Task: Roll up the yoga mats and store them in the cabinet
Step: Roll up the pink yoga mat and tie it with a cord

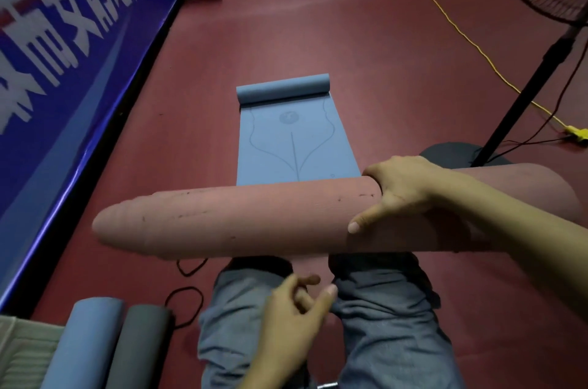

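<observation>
The right hand [394, 194] grips the rolled pink mat [229, 216] near its right end, fingers curled over the top and thumb pressed along the front, holding it level above the person's knees. The left hand [296, 309] hangs below with fingers loosely curled and holding nothing. The roll looks light but springy, and its left end has telescoped a little, so a second hold nearer the middle or left end would probably keep it from sagging or unwinding. A blue mat [296, 146] lies half-rolled on the red floor [397, 76] ahead. Two finished rolls, blue [86, 344] and grey [140, 347], lie at lower left; whether they rest in the cabinet is unclear.
</observation>
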Demonstrator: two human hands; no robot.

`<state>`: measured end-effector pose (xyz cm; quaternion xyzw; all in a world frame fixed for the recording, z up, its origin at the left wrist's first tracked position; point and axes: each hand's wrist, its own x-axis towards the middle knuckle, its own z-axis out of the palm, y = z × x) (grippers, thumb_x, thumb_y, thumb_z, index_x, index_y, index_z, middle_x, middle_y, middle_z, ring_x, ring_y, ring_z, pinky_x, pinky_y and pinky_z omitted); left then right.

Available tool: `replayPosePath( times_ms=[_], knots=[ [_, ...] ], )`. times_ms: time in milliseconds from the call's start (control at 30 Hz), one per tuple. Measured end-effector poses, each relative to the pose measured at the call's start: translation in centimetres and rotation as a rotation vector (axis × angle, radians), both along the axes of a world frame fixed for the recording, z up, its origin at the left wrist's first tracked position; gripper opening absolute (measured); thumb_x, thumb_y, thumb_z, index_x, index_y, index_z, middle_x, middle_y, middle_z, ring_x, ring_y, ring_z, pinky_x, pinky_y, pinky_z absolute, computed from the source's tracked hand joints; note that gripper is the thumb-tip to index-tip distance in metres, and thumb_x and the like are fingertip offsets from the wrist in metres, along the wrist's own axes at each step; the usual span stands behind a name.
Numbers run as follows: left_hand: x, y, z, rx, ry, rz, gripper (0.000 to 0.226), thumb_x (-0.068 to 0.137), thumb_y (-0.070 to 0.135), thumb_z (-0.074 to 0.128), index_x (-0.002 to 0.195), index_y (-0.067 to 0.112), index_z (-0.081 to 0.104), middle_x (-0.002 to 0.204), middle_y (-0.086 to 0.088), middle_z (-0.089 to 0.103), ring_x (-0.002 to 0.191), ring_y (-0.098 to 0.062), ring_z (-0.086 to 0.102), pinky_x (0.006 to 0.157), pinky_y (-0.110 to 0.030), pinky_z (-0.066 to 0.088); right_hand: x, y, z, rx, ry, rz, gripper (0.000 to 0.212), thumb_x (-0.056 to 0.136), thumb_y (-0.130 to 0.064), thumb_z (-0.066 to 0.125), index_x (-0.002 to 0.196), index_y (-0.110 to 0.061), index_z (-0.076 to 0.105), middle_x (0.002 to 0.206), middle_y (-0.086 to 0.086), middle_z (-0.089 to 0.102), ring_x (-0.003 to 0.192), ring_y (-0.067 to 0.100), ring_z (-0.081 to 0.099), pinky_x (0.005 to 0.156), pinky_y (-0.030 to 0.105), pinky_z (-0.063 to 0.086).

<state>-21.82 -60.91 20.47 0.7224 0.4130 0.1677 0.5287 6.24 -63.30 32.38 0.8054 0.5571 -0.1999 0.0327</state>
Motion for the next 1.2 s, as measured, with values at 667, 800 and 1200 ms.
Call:
replayPosePath(
  times_ms=[667, 800, 1200],
  knots=[
    [4.2, 7.9, 5.6, 0.095, -0.404, -0.176, 0.03, 0.063, 0.029, 0.09, 0.089, 0.025, 0.075, 0.094, 0.003, 0.077, 0.095, -0.012, 0.071, 0.083, -0.026, 0.053, 0.9, -5.6, -1.5, 0.391, 0.112, 0.036, 0.116, 0.043, -0.074, 0.088, 0.142, -0.034, 0.044, 0.121, -0.024, 0.056, 0.112, 0.009, 0.061, 0.087, 0.024, 0.045],
    [7.1, 9.3, 7.9, 0.341, -0.385, -0.237, 0.05, 0.056, 0.051, 0.097, 0.092, 0.023, 0.074, 0.094, 0.005, 0.077, 0.092, -0.018, 0.072, 0.083, -0.039, 0.057, 0.8, -3.9, 0.1, 0.491, 0.214, 0.057, 0.113, 0.042, -0.055, 0.093, 0.136, -0.056, 0.033, 0.121, -0.029, 0.059, 0.109, 0.003, 0.06, 0.091, 0.027, 0.05],
    [8.7, 13.1, 10.8, 0.422, -0.146, -0.282, 0.067, 0.055, 0.035, 0.1, 0.11, 0.011, 0.07, 0.105, 0.007, 0.075, 0.099, -0.01, 0.07, 0.076, -0.03, 0.055, -1.5, -0.2, 2.8, 0.864, 0.383, 0.082, 0.083, 0.065, -0.035, 0.093, 0.135, -0.034, 0.049, 0.13, -0.013, 0.06, 0.116, 0.005, 0.062, 0.096, 0.039, 0.054]
  ],
)
